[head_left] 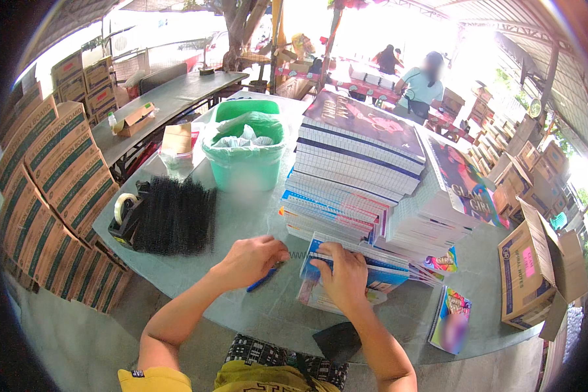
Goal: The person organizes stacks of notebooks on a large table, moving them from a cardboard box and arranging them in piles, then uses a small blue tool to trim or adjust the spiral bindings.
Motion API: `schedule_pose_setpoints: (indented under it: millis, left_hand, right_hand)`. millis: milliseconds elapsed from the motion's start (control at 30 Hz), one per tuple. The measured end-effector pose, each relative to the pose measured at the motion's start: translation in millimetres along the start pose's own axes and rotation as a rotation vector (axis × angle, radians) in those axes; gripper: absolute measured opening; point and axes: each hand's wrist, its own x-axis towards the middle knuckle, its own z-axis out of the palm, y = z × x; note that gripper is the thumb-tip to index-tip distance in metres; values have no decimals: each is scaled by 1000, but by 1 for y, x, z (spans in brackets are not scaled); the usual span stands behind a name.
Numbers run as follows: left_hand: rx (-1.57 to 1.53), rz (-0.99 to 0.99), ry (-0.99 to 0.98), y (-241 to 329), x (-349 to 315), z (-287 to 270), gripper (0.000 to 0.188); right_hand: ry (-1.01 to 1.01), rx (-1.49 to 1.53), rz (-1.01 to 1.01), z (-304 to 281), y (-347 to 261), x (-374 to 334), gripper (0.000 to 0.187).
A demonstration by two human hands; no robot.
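Observation:
My left hand (258, 259) is closed, its fingertips pinched on the end of a thin black spiral coil (298, 255). That coil runs to the punched edge of a notebook with a blue cover (387, 279). My right hand (343, 271) grips the notebook near that edge, thumb and fingers on its top. More notebooks or loose page blocks lie under it. Just below my left hand, a blue pen-like tool (261, 278) rests on the table. Beyond my hands rise tall stacks of punched notebook pages (353, 173), with glossy covers on top.
Left on the grey table (242, 215) are a heap of black spiral coils (179, 212) and a tape dispenser (125, 212). A green lined bin (242, 166) stands behind. A finished-looking spiral notebook (449, 320) and open carton (529, 274) are right. A person (421, 85) stands far back.

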Motion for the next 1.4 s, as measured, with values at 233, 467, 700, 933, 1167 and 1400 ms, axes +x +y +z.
schedule_pose_setpoints:
  millis: [233, 467, 700, 933, 1167, 1400]
  left_hand:
    - [-166, 135, -373, 55, -31, 71, 32]
    - [-335, 164, -430, 75, -58, 226, 45]
    - [-102, 30, 517, 57, -8, 27, 43]
    - [79, 51, 433, 59, 6, 6, 39]
    - [21, 108, 504, 64, 9, 14, 38]
    - [-38, 88, 250, 74, 13, 28, 32]
  right_hand:
    - [26, 122, 43, -5, -5, 2, 22]
    - [18, 144, -56, 6, -6, 0, 24]
    - [-163, -36, 205, -82, 40, -33, 20]
    - [-71, -41, 169, -79, 43, -43, 14]
    - [-90, -22, 168, -82, 39, -43, 13]
    - [-80, -54, 152, -81, 44, -50, 16]
